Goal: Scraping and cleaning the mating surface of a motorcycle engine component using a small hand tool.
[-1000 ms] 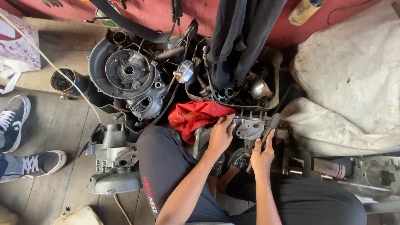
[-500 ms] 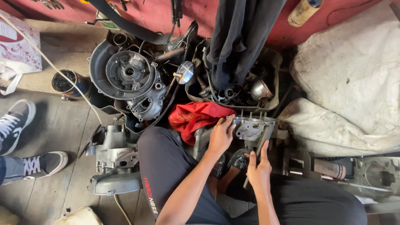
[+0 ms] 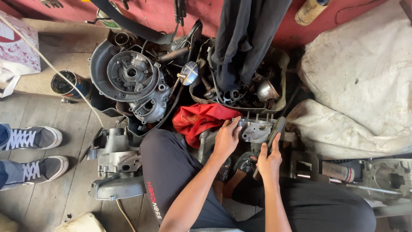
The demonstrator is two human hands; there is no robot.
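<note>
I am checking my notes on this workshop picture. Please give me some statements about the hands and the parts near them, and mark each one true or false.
1. The left hand rests on a grey metal engine part. True.
2. The right hand is empty. False: it grips a dark tool that points up toward the metal part.
3. A red cloth lies just left of the metal part. True.
4. The red cloth covers the round engine casing. False: the casing lies uncovered, farther up and to the left.
5. Two grey sneakers of another person show at the left edge. True.
</note>
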